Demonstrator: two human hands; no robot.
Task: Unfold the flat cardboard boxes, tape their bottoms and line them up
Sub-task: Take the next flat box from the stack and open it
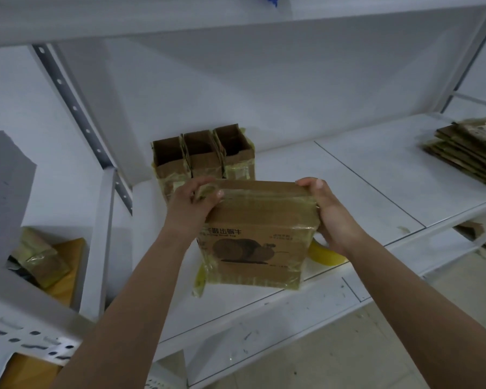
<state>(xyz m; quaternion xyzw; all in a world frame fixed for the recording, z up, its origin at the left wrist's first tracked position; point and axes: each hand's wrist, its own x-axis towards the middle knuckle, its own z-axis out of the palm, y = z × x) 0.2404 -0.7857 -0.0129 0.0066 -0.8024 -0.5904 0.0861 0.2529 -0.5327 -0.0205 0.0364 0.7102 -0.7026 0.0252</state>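
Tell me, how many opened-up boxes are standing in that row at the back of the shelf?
3, side by side against the back wall: left box, middle box, right box. The hands and the box they hold cover the row's lower part, so more could be hidden.

You're standing in a storeroom or packing area. White slotted-steel shelving (76, 108) surrounds you, holding a stack of flat cartons (469, 150) and a row of opened boxes (202, 155)

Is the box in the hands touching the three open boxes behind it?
Cannot tell. In the head view, the held box and left hand hide where they would meet the open boxes.
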